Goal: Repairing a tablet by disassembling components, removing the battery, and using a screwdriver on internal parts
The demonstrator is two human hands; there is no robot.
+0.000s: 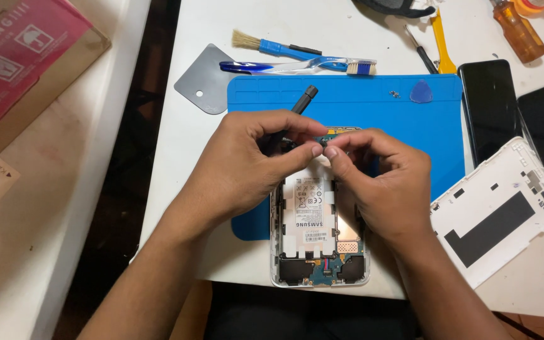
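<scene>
The opened tablet (320, 242) lies at the near edge of the white worktop (536, 283), partly on the blue mat (347, 101); a white rectangular label covers its battery. Above it, the left hand (247, 167) pinches a dark screwdriver (303, 101), and the right hand (385, 182) pinches at its tip. The white back cover (498, 211) lies right. A red-labelled cardboard box (26, 69) sits far left.

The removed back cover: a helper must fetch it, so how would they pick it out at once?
Start at the blue work mat on the white table. Off its lower right corner lies the back cover, a white plastic shell, inner side up, with a long black strip. The two dark slabs above it are glossy black.
</scene>
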